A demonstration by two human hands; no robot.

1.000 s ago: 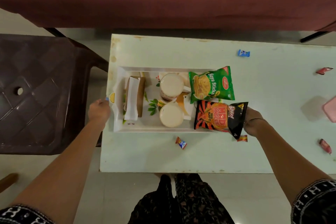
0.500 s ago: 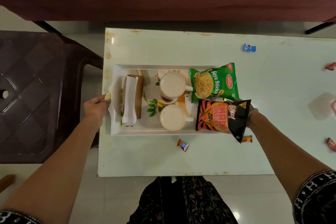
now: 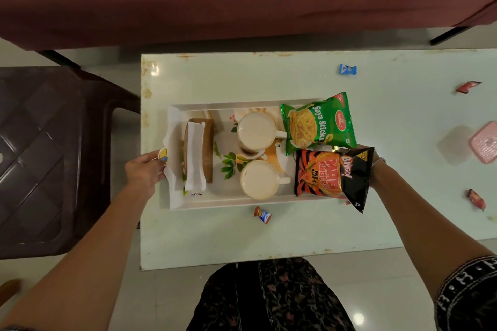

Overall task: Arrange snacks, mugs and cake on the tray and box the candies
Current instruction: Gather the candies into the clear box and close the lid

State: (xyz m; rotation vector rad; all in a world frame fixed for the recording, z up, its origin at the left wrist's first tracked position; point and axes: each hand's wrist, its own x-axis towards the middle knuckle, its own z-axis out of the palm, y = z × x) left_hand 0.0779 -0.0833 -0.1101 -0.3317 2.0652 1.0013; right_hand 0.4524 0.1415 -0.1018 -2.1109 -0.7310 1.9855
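Left hand grips the tray at its left edge, mid-frame on the surface; right hand is mostly hidden behind the black snack bag, its grip impossible to tell.

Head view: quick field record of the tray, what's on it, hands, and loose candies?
tray: on the table, near its left end
on tray: cake, two mugs, green snack packet, black snack packet
left hand: grips tray's left edge
right hand: at tray's right end, fingers hidden by packets
loose candies: blue, two red, orange-blue
pink box: right edge
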